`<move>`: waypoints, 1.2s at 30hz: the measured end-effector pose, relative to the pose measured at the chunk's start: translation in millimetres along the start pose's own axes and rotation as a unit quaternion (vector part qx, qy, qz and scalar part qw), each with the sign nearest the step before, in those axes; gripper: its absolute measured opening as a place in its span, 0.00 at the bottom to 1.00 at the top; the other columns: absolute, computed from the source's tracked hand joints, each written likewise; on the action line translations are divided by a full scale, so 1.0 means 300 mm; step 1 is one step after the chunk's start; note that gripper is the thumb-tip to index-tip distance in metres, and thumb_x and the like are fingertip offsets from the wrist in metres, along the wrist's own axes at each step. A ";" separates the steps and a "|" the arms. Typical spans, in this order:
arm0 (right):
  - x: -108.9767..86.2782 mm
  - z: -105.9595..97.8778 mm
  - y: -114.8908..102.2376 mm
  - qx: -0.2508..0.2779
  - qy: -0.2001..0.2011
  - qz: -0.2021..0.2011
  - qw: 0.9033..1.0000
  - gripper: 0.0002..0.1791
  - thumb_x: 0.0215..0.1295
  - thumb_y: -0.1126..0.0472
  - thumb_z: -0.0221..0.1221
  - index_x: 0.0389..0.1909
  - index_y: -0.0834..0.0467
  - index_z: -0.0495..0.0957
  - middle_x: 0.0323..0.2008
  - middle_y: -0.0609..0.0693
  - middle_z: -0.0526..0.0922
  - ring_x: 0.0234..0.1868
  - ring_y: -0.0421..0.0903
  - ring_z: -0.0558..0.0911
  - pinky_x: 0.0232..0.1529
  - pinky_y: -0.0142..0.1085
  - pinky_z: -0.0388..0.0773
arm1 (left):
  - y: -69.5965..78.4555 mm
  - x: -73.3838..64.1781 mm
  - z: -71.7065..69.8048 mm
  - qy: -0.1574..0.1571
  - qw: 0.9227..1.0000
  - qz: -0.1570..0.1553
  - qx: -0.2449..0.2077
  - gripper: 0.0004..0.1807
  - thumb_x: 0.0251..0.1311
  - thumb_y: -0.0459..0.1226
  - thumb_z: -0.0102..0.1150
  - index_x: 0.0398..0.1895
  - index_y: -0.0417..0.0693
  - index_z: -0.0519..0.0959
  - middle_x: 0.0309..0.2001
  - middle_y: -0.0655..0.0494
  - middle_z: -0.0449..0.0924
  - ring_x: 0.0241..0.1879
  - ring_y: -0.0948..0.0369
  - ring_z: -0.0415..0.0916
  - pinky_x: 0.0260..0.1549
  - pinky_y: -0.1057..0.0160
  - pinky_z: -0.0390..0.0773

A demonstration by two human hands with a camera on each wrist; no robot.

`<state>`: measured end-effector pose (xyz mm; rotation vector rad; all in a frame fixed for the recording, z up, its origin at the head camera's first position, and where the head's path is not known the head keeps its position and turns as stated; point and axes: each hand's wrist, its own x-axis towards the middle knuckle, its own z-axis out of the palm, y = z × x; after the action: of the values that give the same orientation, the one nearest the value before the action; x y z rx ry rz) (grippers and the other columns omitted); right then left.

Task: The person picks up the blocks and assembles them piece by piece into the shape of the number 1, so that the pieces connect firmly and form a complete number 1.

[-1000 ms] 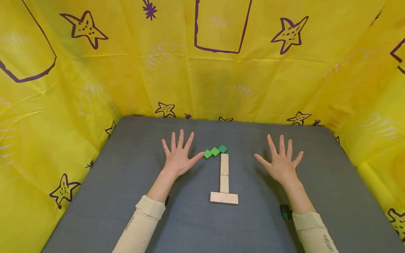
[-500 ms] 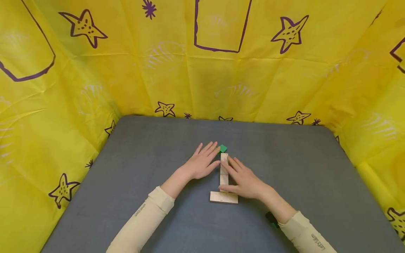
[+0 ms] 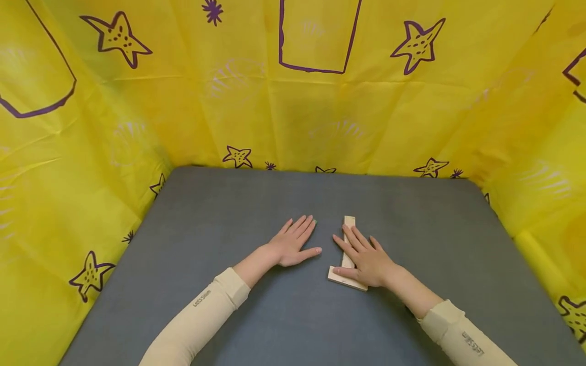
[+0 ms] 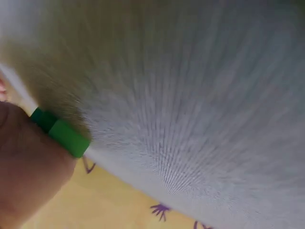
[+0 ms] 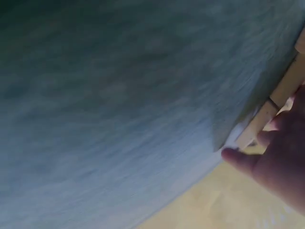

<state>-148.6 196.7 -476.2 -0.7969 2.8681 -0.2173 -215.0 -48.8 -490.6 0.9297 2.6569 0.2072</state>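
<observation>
My left hand [image 3: 293, 245] lies palm down with straight fingers, covering the green blocks [image 4: 69, 138], which show beside it in the left wrist view. Only a sliver of green appears at its fingertips in the head view. Straight fingers of my right hand [image 3: 370, 262] rest on the pale wooden blocks. Two of these form an upright line [image 3: 349, 221], and a crosswise wooden block [image 3: 350, 282] lies at its near end under the thumb. The right wrist view has the wooden blocks [image 5: 259, 123] end to end beside the fingers.
A grey table [image 3: 238, 203] lies under both hands. Yellow cloth [image 3: 265, 112] with purple starfish drawings hangs behind it and along both sides.
Both hands came inward from spread positions onto the blocks. The wooden blocks have slid right and turned slightly under my right hand, away from the green ones. The green blocks went under my left hand.
</observation>
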 end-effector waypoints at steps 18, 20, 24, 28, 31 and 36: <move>-0.089 -0.030 0.111 0.229 0.023 0.114 0.967 0.64 0.55 0.31 0.62 0.78 0.55 0.34 0.75 0.67 0.39 0.73 0.68 0.44 0.65 0.65 0.53 | 0.250 -0.460 0.062 0.029 0.988 -0.070 -0.137 0.56 0.55 0.62 0.63 0.76 0.40 0.49 0.77 0.40 0.40 0.74 0.40 0.36 0.65 0.33 0.50; -0.094 -0.034 0.121 0.237 0.023 0.119 0.964 0.64 0.56 0.31 0.62 0.77 0.58 0.34 0.75 0.67 0.41 0.73 0.66 0.47 0.67 0.63 0.53 | 0.258 -0.493 0.087 0.030 0.984 -0.085 -0.154 0.59 0.50 0.61 0.67 0.76 0.40 0.50 0.76 0.39 0.41 0.73 0.38 0.39 0.62 0.32 0.54; -0.097 -0.043 0.128 0.236 0.026 0.116 0.964 0.63 0.57 0.32 0.62 0.77 0.62 0.36 0.74 0.67 0.45 0.73 0.66 0.50 0.68 0.61 0.53 | 0.265 -0.532 0.129 0.022 0.982 -0.087 -0.166 0.64 0.42 0.59 0.74 0.76 0.39 0.50 0.76 0.38 0.42 0.72 0.37 0.43 0.60 0.33 0.59; -0.098 -0.045 0.133 0.235 0.031 0.118 0.964 0.61 0.58 0.34 0.62 0.76 0.63 0.38 0.74 0.67 0.46 0.72 0.67 0.51 0.67 0.62 0.53 | 0.267 -0.549 0.159 0.020 0.988 -0.072 -0.137 0.66 0.36 0.58 0.78 0.75 0.39 0.53 0.75 0.38 0.47 0.72 0.38 0.46 0.61 0.36 0.60; -0.098 -0.035 0.135 0.234 0.029 0.116 0.965 0.61 0.58 0.34 0.62 0.76 0.63 0.38 0.74 0.68 0.45 0.72 0.67 0.50 0.67 0.62 0.52 | 0.266 -0.555 0.169 0.027 0.990 -0.069 -0.119 0.65 0.34 0.58 0.79 0.74 0.39 0.55 0.74 0.39 0.49 0.72 0.39 0.47 0.62 0.38 0.61; -0.097 -0.018 0.129 0.230 0.023 0.111 0.967 0.61 0.58 0.33 0.62 0.76 0.63 0.38 0.73 0.70 0.44 0.72 0.69 0.48 0.67 0.64 0.51 | 0.263 -0.563 0.170 0.023 0.990 -0.075 -0.113 0.65 0.34 0.59 0.78 0.74 0.40 0.56 0.75 0.40 0.50 0.72 0.40 0.48 0.62 0.38 0.61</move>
<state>-144.4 245.1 -474.6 -0.3835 2.7435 -0.8407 -27.0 -91.6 -477.9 0.6595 2.6591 0.4888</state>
